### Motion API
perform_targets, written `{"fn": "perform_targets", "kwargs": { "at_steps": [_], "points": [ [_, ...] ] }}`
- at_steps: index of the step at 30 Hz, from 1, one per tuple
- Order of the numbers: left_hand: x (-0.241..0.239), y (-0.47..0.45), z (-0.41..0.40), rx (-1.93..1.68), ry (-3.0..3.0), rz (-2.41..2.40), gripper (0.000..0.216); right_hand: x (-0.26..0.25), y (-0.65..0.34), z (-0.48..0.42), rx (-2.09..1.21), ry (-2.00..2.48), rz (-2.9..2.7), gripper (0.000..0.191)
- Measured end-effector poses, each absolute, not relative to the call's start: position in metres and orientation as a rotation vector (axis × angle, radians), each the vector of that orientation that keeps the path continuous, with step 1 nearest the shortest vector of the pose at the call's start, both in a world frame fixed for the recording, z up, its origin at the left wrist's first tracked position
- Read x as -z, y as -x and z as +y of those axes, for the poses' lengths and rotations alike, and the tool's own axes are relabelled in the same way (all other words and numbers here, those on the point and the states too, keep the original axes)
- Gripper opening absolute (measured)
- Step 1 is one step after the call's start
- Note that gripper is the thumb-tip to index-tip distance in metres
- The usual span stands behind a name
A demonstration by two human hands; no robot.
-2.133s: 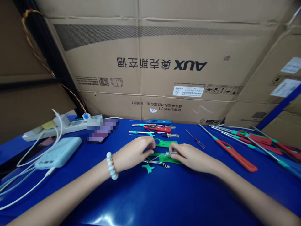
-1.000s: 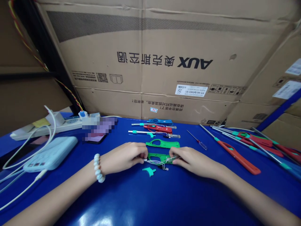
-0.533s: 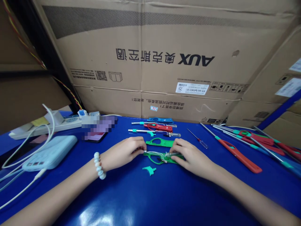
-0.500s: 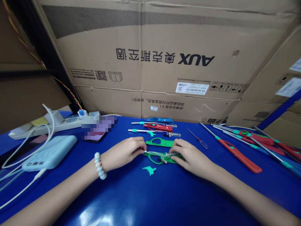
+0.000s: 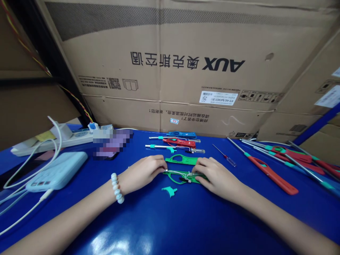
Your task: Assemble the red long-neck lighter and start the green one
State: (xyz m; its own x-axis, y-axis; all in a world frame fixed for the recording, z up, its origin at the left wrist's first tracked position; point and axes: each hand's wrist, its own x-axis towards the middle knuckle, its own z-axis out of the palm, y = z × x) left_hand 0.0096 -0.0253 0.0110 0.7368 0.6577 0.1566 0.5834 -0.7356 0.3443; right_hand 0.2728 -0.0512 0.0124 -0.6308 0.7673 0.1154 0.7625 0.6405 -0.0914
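On the blue table (image 5: 186, 226) lies a green plastic lighter shell (image 5: 180, 176) with a thin metal tube and white wires laid in it. My left hand (image 5: 143, 171), a bead bracelet on its wrist, pinches the shell's left end where the tube sticks out. My right hand (image 5: 215, 175) is closed on the shell's right end. A second green shell half (image 5: 182, 160) rests just behind. A small teal trigger piece (image 5: 169, 191) sits loose in front of the hands.
Red and blue opened lighters (image 5: 179, 141) lie behind. A small screwdriver (image 5: 223, 156) and several long-nosed lighters (image 5: 273, 173) are at the right. A power bank (image 5: 57, 171), white cables and a power strip (image 5: 53, 140) are at the left. Cardboard boxes (image 5: 172, 63) wall the back.
The green shell with its wires moved slightly away from me between my hands. The camera tilted and shifted a little. Both hands kept their hold on its ends.
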Motion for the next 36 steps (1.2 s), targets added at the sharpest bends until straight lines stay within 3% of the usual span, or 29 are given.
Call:
{"fn": "perform_targets", "kwargs": {
  "at_steps": [21, 36],
  "points": [
    [-0.008, -0.009, -0.025, -0.386, -2.698, 0.976, 0.023, -0.006, -0.271, -0.050, 0.231, 1.205, -2.757, 0.008],
    [-0.014, -0.019, -0.037, -0.112, -3.050, 1.043, 0.020, -0.003, -0.269, -0.053, 0.494, 1.065, -2.820, 0.020]
  ]
}}
